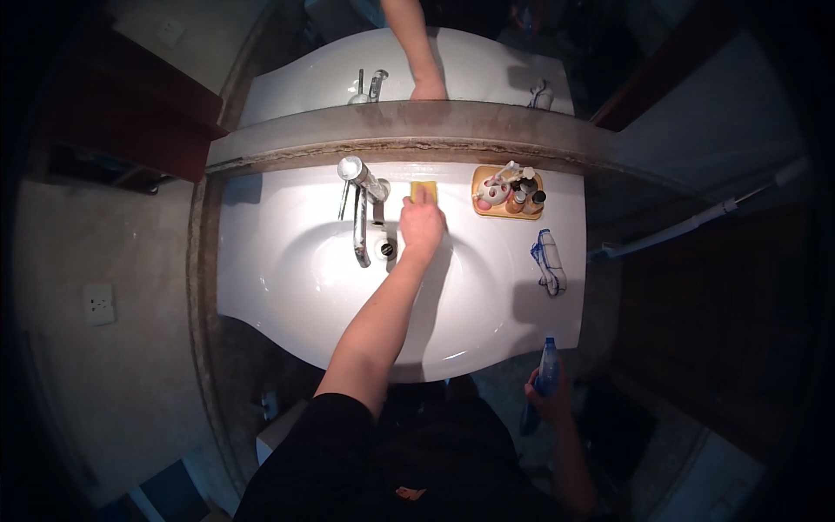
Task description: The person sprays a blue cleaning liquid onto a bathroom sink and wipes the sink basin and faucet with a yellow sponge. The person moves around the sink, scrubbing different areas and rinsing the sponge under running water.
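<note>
My left hand presses a yellow sponge or cloth on the back ledge of the white ceramic washbasin. Its fingers lie over the yellow piece, just right of the chrome faucet. Below the faucet, the drain stopper shows in the bowl. My right hand grips a blue bottle, apparently a spray bottle, beside the basin's front right corner. The lower part of that bottle is dark and partly hidden by the hand.
A yellow tray with a holder and several small bottles stands on the right ledge. In front of it lies a crumpled white cloth with blue edging. A mirror runs behind the basin. A white pole sticks out at the right.
</note>
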`<move>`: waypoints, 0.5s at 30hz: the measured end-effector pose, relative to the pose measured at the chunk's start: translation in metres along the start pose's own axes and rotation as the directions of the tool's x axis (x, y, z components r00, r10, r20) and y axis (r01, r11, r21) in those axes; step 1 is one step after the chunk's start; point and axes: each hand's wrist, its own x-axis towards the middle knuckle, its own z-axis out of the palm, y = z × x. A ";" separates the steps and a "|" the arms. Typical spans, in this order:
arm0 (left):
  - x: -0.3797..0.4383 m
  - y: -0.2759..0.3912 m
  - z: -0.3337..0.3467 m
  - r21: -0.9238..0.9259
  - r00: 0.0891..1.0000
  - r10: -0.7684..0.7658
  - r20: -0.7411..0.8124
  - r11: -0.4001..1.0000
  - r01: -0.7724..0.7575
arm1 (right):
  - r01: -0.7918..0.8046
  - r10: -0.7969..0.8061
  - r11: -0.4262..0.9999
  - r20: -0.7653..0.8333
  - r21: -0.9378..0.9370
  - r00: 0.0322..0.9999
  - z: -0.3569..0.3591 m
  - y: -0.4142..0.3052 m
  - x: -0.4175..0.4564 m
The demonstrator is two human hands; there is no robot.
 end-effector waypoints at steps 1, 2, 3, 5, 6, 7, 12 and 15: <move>-0.002 0.006 0.006 -0.015 0.999 0.038 -0.009 0.999 -0.039 | -0.007 0.007 1.000 -0.004 0.009 1.000 0.001 -0.001 0.000; -0.006 0.020 0.008 -0.048 0.996 0.065 0.055 0.997 -0.062 | -0.016 0.016 1.000 -0.017 0.018 1.000 0.003 0.003 -0.002; -0.010 0.030 0.006 -0.018 0.983 0.171 0.073 0.985 -0.170 | -0.019 0.020 0.999 -0.024 0.029 1.000 0.005 0.009 -0.002; -0.025 0.042 0.007 0.007 0.982 0.186 0.041 0.982 -0.186 | -0.024 0.024 0.999 -0.020 0.026 1.000 0.006 0.015 0.001; -0.029 0.042 0.006 0.023 0.983 0.178 0.051 0.984 -0.179 | -0.026 0.026 1.000 -0.009 0.012 1.000 0.006 0.016 0.002; -0.029 0.035 0.006 0.054 0.985 0.168 0.033 0.984 -0.170 | -0.029 0.029 1.000 0.001 -0.002 1.000 0.006 0.016 0.004; 0.001 -0.010 -0.007 0.111 1.000 0.006 -0.018 0.994 -0.004 | -0.054 0.054 0.999 -0.009 -0.003 0.999 0.003 0.009 0.002; 0.012 -0.017 0.002 0.090 0.995 -0.032 -0.094 0.995 0.040 | -0.033 0.033 0.998 -0.009 -0.052 0.999 0.000 0.012 -0.001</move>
